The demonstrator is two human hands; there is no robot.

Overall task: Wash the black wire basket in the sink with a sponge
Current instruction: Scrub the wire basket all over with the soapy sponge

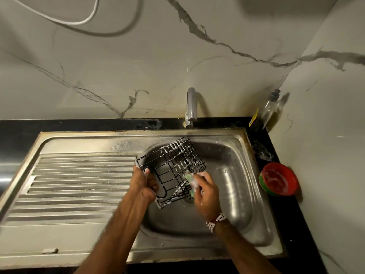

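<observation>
Your left hand (145,183) is curled tight around the rim of the black wire basket (171,165) at its near-left side, holding it tilted on edge over the basin of the steel sink (239,175), so its open top faces left toward the ribbed drainboard (79,184). White suds cling to the wires along the far and right faces of the basket. Your right hand (207,196) pinches a green sponge (190,181), itself foamy, fingers wrapped around it and pressing it against the basket's lower right side. The near corner of the basket hangs just above the drain (189,197), though you cannot tell whether it touches the basin floor. A beaded bracelet (216,221) sits on your right wrist. The tap (191,107) stands at the back edge of the sink, its spout over the basin behind the basket, with no stream visible. On the black counter to the right, a pump bottle (265,113) stands in the far corner against the marble wall, and nearer you a red round dish (279,181) with a green rim and soapy residue rests just beside the sink — well apart from both hands.
</observation>
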